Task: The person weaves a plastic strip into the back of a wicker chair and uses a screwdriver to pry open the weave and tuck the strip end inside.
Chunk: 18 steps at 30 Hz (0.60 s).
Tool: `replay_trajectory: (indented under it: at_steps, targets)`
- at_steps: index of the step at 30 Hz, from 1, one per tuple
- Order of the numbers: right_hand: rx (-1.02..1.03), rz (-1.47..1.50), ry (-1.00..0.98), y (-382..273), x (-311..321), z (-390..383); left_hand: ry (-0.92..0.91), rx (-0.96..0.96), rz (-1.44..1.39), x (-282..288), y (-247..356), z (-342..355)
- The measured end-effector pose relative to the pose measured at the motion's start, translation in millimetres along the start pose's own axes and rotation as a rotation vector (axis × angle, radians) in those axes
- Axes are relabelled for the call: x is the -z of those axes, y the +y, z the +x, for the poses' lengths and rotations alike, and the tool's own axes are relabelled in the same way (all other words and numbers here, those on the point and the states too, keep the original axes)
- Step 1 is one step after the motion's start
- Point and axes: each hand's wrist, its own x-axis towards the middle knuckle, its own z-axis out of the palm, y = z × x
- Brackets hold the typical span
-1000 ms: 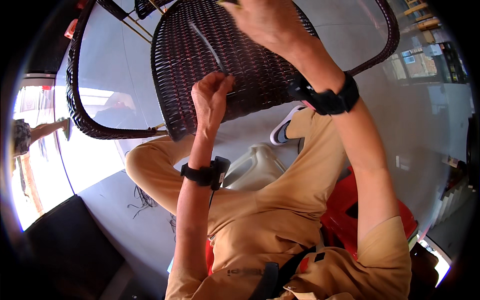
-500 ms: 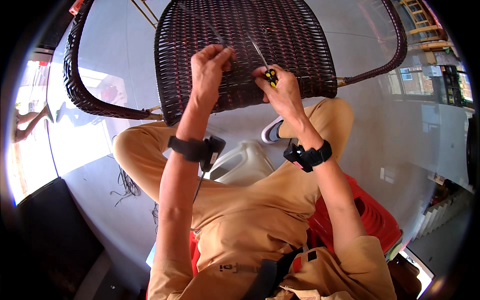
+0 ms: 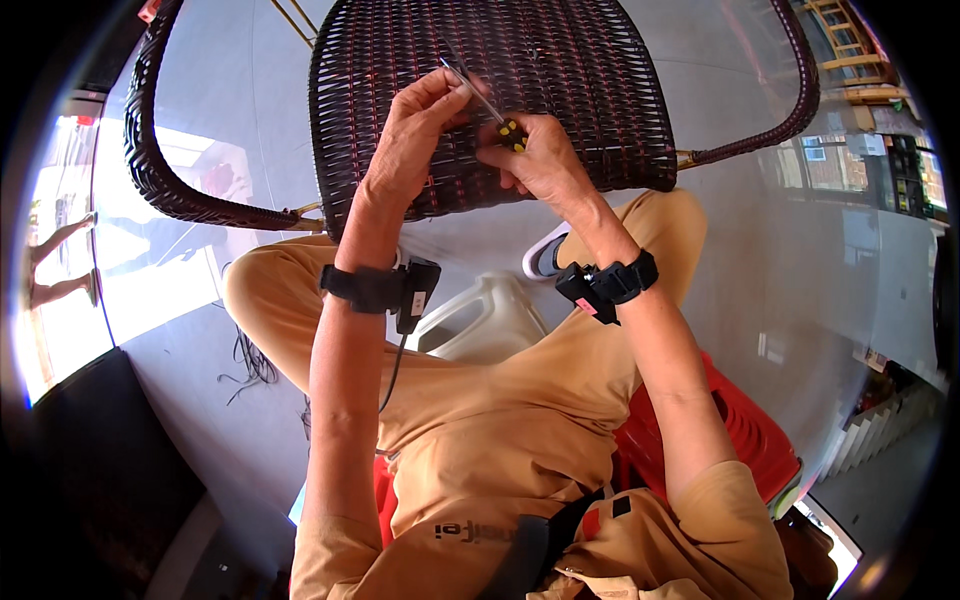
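Observation:
In front of me is a dark brown woven wicker chair (image 3: 590, 90) with looped armrests. My right hand (image 3: 548, 160) is closed around the yellow-and-black handle of a screwdriver (image 3: 512, 135). Its metal shaft points up and to the left, over the weave. My left hand (image 3: 412, 130) is pinched beside the shaft near its tip, with a thin dark strip (image 3: 452, 45) apparently between the fingers. Whether those fingers also touch the shaft is hard to tell. Both hands are above the wicker panel's near half.
Between my legs stands a pale plastic stool (image 3: 485, 315). Dark loose strands (image 3: 252, 365) lie on the floor by my left knee. A red plastic seat (image 3: 720, 430) is beneath and right of me. Another person's legs (image 3: 60, 265) show at the far left.
My right hand has moved left and slightly up, and the screwdriver now tilts more leftward, its shaft reaching my left fingers. My left hand has shifted slightly up.

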Motion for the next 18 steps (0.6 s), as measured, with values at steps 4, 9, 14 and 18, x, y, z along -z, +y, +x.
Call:
replay_trajectory:
  at_steps: [4, 9, 14, 18]
  targets:
    - [0.022, -0.034, 0.020, 2, -1, 1, 0.061, 0.018, 0.001, -4, -2, -3]
    - [0.110, -0.003, 0.104, 13, -10, -1, 0.152, 0.028, 0.256, -11, -12, -27]
    - [0.245, -0.037, 0.259, 22, -15, -2, 0.213, 0.020, 0.367, -20, -16, -29]
    - [0.289, -0.017, 0.288, 17, -19, -5, 0.249, -0.002, 0.392, -18, -20, -29]
